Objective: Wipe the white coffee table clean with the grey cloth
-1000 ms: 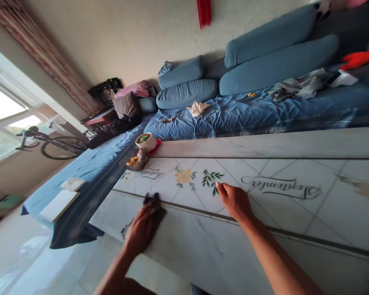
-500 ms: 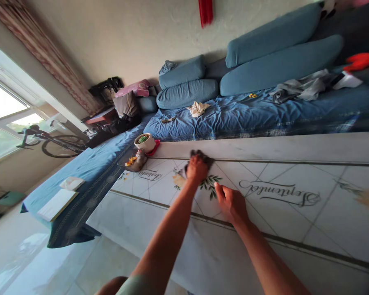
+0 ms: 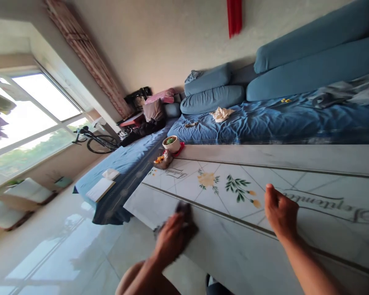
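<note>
Left hand (image 3: 174, 239): fingers closed on a dark crumpled cloth (image 3: 186, 217), pressed to the white marble-patterned worktop (image 3: 230, 241). Right hand (image 3: 281, 212): fingers open on the printed surface, holding nothing. Far corner of worktop: white round pot (image 3: 171, 142) holding a green plant (image 3: 170, 140), on a red saucer (image 3: 178, 150); just beside it, a shallow dish (image 3: 163, 160) with orange pieces (image 3: 158, 159).

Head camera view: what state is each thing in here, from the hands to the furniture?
Left hand: gripping the cloth, pressed to the table.
Cloth: dark, bunched under the left hand.
Right hand: empty, on the table.
Table: top printed with leaves and lettering.
Plant pot: upright, on something red.
Bedding: blue, rumpled.
Curtain: drawn aside.
Bicycle: parked by the window.
</note>
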Motion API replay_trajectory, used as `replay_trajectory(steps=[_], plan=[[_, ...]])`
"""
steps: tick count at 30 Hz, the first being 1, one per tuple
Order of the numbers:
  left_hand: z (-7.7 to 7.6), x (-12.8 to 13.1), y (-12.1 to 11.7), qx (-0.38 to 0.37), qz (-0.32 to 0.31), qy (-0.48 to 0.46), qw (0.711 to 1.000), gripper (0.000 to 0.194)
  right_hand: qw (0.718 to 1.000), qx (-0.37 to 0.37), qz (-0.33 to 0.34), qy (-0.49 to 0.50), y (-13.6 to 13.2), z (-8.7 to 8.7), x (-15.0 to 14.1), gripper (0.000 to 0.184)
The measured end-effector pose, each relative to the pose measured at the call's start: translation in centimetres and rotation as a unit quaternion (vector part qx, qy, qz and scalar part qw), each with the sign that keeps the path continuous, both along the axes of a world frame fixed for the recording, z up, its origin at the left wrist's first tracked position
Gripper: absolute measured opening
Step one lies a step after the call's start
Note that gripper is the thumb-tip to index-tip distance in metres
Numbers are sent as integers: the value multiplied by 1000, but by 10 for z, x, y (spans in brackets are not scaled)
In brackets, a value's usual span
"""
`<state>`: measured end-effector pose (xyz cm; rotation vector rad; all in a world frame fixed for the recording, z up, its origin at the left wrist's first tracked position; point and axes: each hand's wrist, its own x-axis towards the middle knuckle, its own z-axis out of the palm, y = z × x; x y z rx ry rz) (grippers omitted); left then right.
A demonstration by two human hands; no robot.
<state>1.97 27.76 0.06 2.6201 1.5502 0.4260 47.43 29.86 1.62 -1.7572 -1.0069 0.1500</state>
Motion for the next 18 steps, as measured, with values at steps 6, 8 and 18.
replay_trajectory(steps=[6, 8, 18], plan=[[73, -120, 103, -44, 386, 70, 919, 58, 999, -33, 41, 7, 12, -1, -16, 91], [92, -103, 137, -46, 402, 82, 911, 53, 998, -42, 49, 16, 12, 1, -19, 90], [41, 147, 115, -5, -11, 63, 998, 39, 997, -68, 3, 18, 27, -19, 14, 82]])
